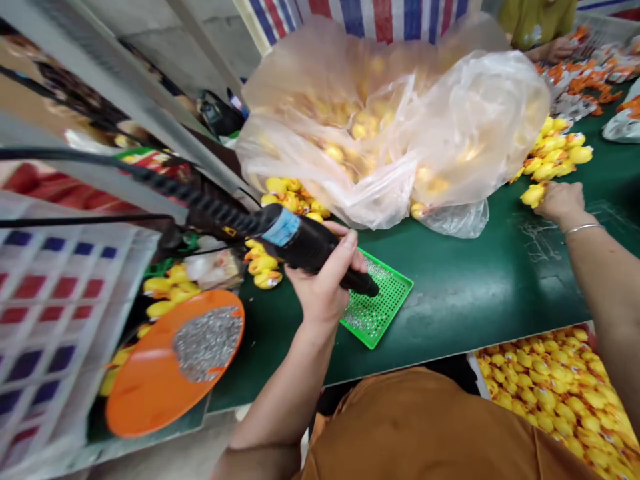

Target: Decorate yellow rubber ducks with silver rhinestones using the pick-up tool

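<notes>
An orange dish [143, 390] of metal screws [207, 343] sits on the table [455, 283]; the left hand [323, 287] clamps a black electric screwdriver [307, 243], tip over a green perforated tray [393, 293]; the right hand [563, 202] pinches a yellow toy duck [532, 195] near a duck pile [555, 152].

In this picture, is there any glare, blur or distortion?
Head view: a pale sheen on the table, right of the tray, and bright highlights on the plastic bag; head view, left: the checked sheet looks soft, while the plate seems stretched toward the lower left corner, perhaps by a wide lens.
</notes>
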`<move>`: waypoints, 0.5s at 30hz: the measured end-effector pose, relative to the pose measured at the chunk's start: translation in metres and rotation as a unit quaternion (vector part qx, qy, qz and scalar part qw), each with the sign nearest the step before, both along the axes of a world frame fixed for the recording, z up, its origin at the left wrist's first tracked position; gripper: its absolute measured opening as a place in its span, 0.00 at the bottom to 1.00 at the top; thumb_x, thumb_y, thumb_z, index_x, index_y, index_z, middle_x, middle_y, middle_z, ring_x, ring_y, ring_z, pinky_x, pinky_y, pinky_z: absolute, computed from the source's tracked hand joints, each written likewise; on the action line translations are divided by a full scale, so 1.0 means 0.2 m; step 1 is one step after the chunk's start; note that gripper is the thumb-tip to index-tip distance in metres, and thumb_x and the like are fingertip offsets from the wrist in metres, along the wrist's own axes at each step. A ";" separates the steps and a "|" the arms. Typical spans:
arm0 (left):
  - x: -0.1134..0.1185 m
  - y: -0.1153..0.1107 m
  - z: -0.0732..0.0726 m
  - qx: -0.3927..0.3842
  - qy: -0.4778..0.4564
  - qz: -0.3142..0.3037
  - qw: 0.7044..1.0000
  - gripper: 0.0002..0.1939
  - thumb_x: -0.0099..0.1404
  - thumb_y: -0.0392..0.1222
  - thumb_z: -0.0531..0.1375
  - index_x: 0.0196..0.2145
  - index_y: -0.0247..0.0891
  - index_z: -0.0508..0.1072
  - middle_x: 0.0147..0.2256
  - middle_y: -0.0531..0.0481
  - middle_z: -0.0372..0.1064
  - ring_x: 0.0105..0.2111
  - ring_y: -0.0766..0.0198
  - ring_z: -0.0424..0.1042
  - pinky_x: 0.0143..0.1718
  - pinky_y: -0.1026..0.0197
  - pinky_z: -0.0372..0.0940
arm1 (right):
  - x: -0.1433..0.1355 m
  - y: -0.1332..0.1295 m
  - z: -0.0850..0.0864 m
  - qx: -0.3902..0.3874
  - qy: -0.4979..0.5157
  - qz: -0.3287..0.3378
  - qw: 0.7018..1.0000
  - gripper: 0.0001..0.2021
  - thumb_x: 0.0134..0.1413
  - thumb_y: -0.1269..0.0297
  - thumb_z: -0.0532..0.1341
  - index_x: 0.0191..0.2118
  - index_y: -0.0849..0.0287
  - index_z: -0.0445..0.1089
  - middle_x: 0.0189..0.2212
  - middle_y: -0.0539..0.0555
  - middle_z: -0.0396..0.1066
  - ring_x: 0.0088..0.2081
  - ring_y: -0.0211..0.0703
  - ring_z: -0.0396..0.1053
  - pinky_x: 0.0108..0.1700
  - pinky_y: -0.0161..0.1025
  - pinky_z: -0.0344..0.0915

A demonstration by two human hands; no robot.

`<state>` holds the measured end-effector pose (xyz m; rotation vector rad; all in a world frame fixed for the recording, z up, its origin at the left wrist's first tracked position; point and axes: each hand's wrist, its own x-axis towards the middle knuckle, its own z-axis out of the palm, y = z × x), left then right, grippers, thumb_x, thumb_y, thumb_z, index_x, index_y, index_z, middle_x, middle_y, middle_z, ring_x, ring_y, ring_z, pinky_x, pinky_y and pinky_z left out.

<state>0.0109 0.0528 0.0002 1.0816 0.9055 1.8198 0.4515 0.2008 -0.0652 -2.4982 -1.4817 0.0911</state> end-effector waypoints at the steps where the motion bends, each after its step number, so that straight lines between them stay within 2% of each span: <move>1: 0.00 -0.01 -0.01 -0.001 0.006 -0.003 1.000 0.09 0.54 0.43 0.73 0.31 0.41 0.78 0.17 0.57 0.66 0.15 0.69 0.65 0.18 0.64 0.65 | -0.02 -0.02 0.00 -0.026 -0.027 0.001 0.999 0.27 0.55 0.68 0.70 0.52 0.90 0.70 0.52 0.91 0.67 0.61 0.65 0.64 0.47 0.53 0.52; 3: -0.01 -0.03 -0.04 0.003 0.016 -0.010 1.000 0.09 0.56 0.44 0.72 0.31 0.41 0.77 0.17 0.58 0.66 0.15 0.69 0.66 0.19 0.63 0.66 | -0.06 -0.08 0.00 -0.070 -0.072 0.001 0.995 0.28 0.57 0.64 0.70 0.54 0.87 0.70 0.54 0.90 0.66 0.62 0.65 0.63 0.45 0.52 0.52; 5: -0.02 -0.05 -0.06 0.008 0.025 -0.022 0.999 0.09 0.58 0.44 0.71 0.32 0.40 0.77 0.17 0.58 0.66 0.16 0.69 0.67 0.20 0.63 0.66 | -0.12 -0.17 0.00 -0.058 -0.062 -0.005 0.996 0.25 0.59 0.65 0.69 0.56 0.81 0.72 0.54 0.86 0.68 0.63 0.64 0.62 0.46 0.51 0.54; 8: -0.04 -0.09 -0.09 0.011 0.030 -0.035 0.999 0.09 0.58 0.43 0.71 0.33 0.39 0.76 0.17 0.58 0.66 0.16 0.69 0.68 0.21 0.64 0.66 | -0.27 -0.36 -0.01 0.030 0.099 -0.027 0.994 0.27 0.56 0.72 0.68 0.62 0.71 0.69 0.55 0.80 0.71 0.60 0.59 0.65 0.50 0.51 0.57; 10: -0.05 -0.12 -0.10 0.011 0.032 -0.036 0.999 0.09 0.58 0.43 0.71 0.33 0.39 0.76 0.17 0.58 0.66 0.16 0.69 0.68 0.20 0.65 0.65 | -0.41 -0.51 -0.02 0.081 0.278 -0.019 0.957 0.27 0.58 0.74 0.65 0.64 0.66 0.66 0.55 0.74 0.73 0.53 0.52 0.72 0.49 0.48 0.62; 11: -0.05 -0.13 -0.11 0.010 0.034 -0.032 0.999 0.10 0.58 0.43 0.72 0.32 0.39 0.76 0.17 0.58 0.66 0.15 0.70 0.68 0.20 0.65 0.65 | -0.49 -0.60 -0.03 0.090 0.367 -0.006 0.926 0.24 0.61 0.73 0.61 0.62 0.64 0.67 0.53 0.71 0.75 0.48 0.49 0.75 0.47 0.46 0.64; 12: -0.05 -0.14 -0.12 0.008 0.036 -0.027 0.999 0.10 0.57 0.44 0.72 0.32 0.38 0.76 0.17 0.59 0.66 0.15 0.70 0.68 0.20 0.65 0.65 | -0.58 -0.68 -0.05 0.093 0.494 0.000 0.865 0.20 0.61 0.72 0.59 0.59 0.63 0.70 0.50 0.69 0.76 0.45 0.48 0.76 0.46 0.46 0.66; 13: -0.05 -0.14 -0.13 0.007 0.038 -0.021 0.999 0.11 0.57 0.44 0.72 0.32 0.38 0.75 0.17 0.59 0.66 0.15 0.70 0.68 0.20 0.65 0.65 | -0.67 -0.76 -0.06 0.091 0.608 0.003 0.789 0.18 0.60 0.71 0.58 0.54 0.62 0.72 0.48 0.67 0.77 0.43 0.48 0.77 0.47 0.47 0.68; 14: -0.05 -0.15 -0.13 0.005 0.040 -0.016 0.999 0.11 0.57 0.44 0.72 0.32 0.38 0.75 0.17 0.59 0.66 0.15 0.69 0.68 0.20 0.65 0.65 | -0.76 -0.84 -0.08 0.092 0.691 -0.001 0.717 0.16 0.58 0.69 0.58 0.50 0.59 0.74 0.45 0.63 0.78 0.43 0.49 0.77 0.49 0.49 0.69; 15: -0.06 -0.15 -0.14 0.003 0.041 -0.013 0.999 0.12 0.57 0.45 0.72 0.32 0.38 0.75 0.17 0.59 0.66 0.15 0.69 0.68 0.20 0.65 0.65 | -0.85 -0.91 -0.09 0.095 0.745 -0.012 0.660 0.14 0.55 0.68 0.60 0.47 0.56 0.75 0.42 0.60 0.79 0.43 0.50 0.78 0.51 0.51 0.69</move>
